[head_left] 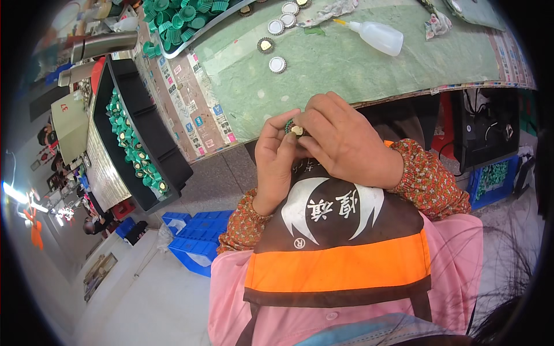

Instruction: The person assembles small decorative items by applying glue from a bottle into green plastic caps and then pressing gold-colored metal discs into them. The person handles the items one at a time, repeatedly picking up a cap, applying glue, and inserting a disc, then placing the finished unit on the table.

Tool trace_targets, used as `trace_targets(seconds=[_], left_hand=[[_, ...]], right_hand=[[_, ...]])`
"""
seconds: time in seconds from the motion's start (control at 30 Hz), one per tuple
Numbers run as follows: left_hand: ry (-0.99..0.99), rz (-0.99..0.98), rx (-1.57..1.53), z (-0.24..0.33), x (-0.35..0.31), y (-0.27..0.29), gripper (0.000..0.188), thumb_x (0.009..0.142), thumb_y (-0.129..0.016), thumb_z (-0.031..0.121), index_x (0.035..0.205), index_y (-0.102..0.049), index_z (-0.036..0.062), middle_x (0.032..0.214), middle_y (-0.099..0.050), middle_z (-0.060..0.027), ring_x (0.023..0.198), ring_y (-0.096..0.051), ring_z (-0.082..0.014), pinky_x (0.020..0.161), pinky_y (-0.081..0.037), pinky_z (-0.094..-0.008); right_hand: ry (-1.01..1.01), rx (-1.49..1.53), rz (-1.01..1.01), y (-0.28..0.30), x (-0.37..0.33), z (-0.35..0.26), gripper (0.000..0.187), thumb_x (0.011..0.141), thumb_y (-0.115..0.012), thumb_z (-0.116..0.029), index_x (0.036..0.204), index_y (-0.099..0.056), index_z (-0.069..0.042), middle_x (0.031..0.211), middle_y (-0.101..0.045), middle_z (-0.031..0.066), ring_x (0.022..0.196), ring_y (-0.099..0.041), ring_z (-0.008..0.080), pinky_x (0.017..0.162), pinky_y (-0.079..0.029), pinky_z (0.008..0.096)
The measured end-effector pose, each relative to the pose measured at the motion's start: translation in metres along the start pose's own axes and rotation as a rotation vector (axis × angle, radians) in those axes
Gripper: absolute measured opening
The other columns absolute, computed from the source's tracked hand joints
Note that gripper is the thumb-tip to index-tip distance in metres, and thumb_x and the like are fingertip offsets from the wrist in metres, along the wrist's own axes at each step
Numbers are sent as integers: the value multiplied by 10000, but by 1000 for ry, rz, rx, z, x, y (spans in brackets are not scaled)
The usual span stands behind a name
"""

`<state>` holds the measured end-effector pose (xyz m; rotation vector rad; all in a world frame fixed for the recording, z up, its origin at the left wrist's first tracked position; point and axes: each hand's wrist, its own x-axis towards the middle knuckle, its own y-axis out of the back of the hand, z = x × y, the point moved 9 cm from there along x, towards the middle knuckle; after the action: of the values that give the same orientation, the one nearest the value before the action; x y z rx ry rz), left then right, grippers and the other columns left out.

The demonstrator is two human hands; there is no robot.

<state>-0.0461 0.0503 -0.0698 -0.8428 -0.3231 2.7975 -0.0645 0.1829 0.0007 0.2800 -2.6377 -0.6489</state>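
Observation:
Close to the table's front edge, my two hands meet around a small round cap (296, 130) with a cream piece on its face. A bit of green fluted rim shows beside it. My left hand (274, 157) pinches it from the left with thumb and fingers. From above and the right, the bent fingers of my right hand (346, 138) press onto it and cover part of it. Beyond the hands, a dark-rimmed cap (265, 45) with a cream piece lies on the green mat (358, 75), near a pale-faced cap (277, 64) and several similar ones.
A white squeeze bottle (378, 38) with a yellow tip lies on the mat. At the far left, a tray (199, 38) holds green fluted cups. A black bin (167, 138) of green cups with cream pieces stands left of the table. Blue crates (199, 245) sit below.

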Motion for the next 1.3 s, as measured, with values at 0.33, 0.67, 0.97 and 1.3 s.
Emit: trace_targets(seconds=[0.33, 0.67, 0.97, 1.3], left_hand=[[-78, -16, 123, 8, -1, -6, 369, 1073, -377, 67, 1431, -442, 1, 1222, -603, -107, 1013, -683, -171, 867, -619, -328], [-202, -88, 287, 14, -3, -13, 388, 1076, -387, 76, 1453, -386, -14, 1205, -608, -122, 1023, -658, -142, 881, -571, -287], [-96, -30, 154, 13, 0, -12, 317, 1071, -401, 43, 1387, -391, 7, 1134, -617, -111, 975, -668, -146, 854, -592, -297], [-83, -9, 146, 2, 2, -4, 240, 1056, -473, 52, 1288, -416, 24, 1069, -622, -91, 867, -664, -104, 727, -579, -248]], right_hand=[[-334, 351, -91, -10, -9, 40, 206, 875, -673, -104, 1009, -578, 21, 955, -587, 179, 806, -648, 353, 716, -522, 436], [-494, 494, -108, -19, -10, 54, 191, 826, -731, -101, 907, -599, 12, 827, -590, 103, 692, -578, 188, 610, -468, 322], [-522, 485, -91, -20, -9, 57, 209, 788, -732, -110, 871, -602, 31, 789, -607, 147, 659, -616, 218, 604, -494, 354], [-537, 513, -68, -21, -12, 58, 204, 810, -704, -139, 853, -613, 39, 768, -627, 158, 647, -647, 241, 591, -502, 362]])
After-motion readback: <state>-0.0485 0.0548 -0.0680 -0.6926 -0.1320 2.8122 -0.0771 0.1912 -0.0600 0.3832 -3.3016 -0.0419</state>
